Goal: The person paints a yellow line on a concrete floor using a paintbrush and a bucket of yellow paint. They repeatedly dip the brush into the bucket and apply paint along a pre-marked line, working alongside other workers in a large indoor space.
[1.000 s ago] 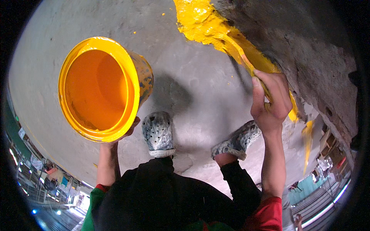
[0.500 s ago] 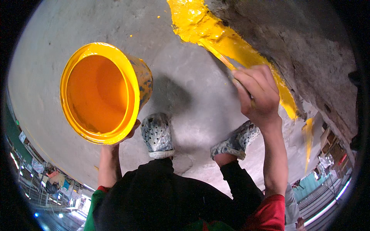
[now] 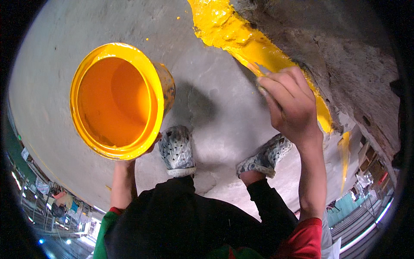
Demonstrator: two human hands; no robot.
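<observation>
My left hand (image 3: 154,144) grips a metal paint can (image 3: 165,93) from below and behind, with most of the fingers hidden. The can is tilted so its open mouth faces me; orange-yellow paint coats the inside and the rim is bright yellow. In my right hand (image 3: 293,101) is a slim paintbrush (image 3: 254,69), smeared yellow, its handle pinched between thumb and fingers. Its tip lies against the lower edge of a wet, thick yellow paint band (image 3: 241,36) and blends into it. That band runs along the foot of a rough raised grey surface.
Grey concrete floor (image 3: 207,99) carries a few yellow drips. My feet in patterned clogs (image 3: 177,151) stand apart below. Rough grey concrete (image 3: 345,60) rises at the right. A yellow streak (image 3: 344,159) lies lower right. Clutter and boxes (image 3: 375,168) sit near the right rim.
My right hand has moved slightly right and down, drawing the brush along the band's edge. The can has shifted a little right and up in my left hand.
</observation>
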